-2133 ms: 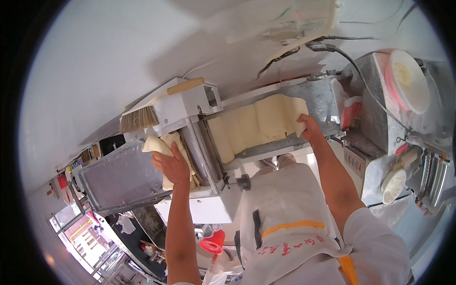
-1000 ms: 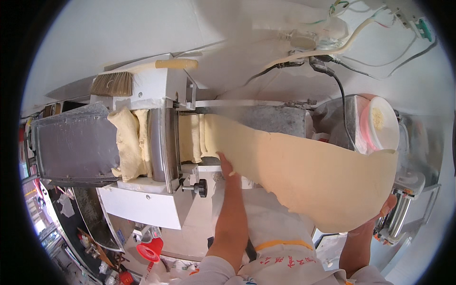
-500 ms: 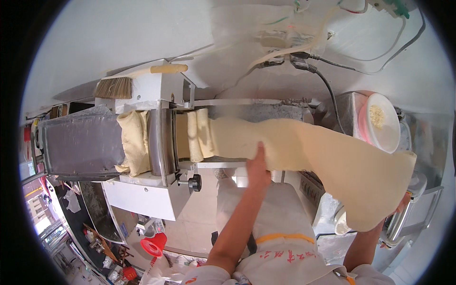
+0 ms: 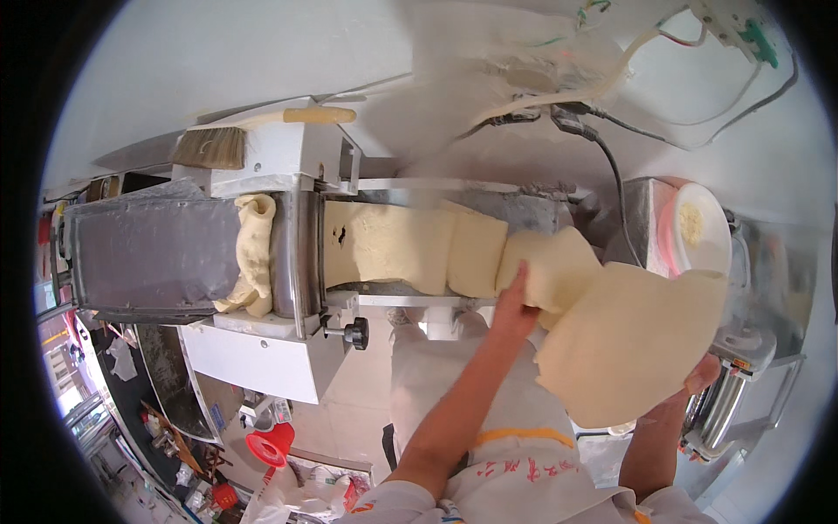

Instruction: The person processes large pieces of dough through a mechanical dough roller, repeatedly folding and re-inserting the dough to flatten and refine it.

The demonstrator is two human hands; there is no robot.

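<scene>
A long, pale dough sheet (image 4: 642, 336) runs from the roller machine to both my hands and hangs in a wide flap at the right. My left hand (image 4: 517, 307) grips its near edge, thumb on top and the other fingers hidden beneath. At the flap's right edge, my right hand (image 4: 701, 375) holds the sheet from below, partly covered by it. By the steel roller (image 4: 298, 253) the sheet lies in overlapping layers, with a small torn hole close to the roller. On the roller's other side sits a crumpled lump of dough (image 4: 255, 253).
A brush (image 4: 211, 147) with a wooden handle rests on the machine's white housing. A black knob (image 4: 355, 334) sticks out at its near side. Far right stands a white bowl (image 4: 703, 229) with crumbly pieces, near a hanging black cable (image 4: 618, 188) and a smaller roller device (image 4: 720, 410).
Both hands have drawn closer together, the left moving right and the right moving left. The rolled folds near the roller now lie flatter and farther right. The dough behind the roller has shrunk into a narrower lump.
</scene>
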